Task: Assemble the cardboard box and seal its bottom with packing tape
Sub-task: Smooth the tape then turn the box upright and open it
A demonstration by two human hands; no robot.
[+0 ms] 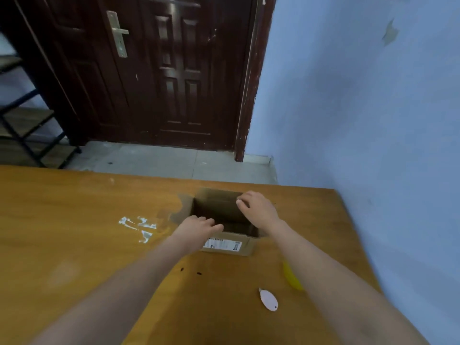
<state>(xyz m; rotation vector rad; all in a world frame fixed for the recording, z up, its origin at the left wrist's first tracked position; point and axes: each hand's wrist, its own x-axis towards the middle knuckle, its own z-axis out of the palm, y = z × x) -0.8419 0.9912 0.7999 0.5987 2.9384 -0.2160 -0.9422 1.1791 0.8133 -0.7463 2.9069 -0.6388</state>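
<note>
A small brown cardboard box (231,246) stands open-side up on the wooden table (87,220), with a white shipping label on its near wall. My left hand (199,226) rests on the box's near-left rim, fingers reaching over the opening. My right hand (256,206) is over the far-right rim, its fingers curled onto the edge. The inside of the box is dark. A yellow object (292,276), partly hidden behind my right forearm, lies near the table's right side; I cannot tell what it is.
A small pink oval tool (268,300) lies on the table near me. White tape scraps (138,226) stick to the tabletop left of the box. Beyond the table are a dark door (154,70), a blue wall (361,108) at right and a shelf (25,125) at left.
</note>
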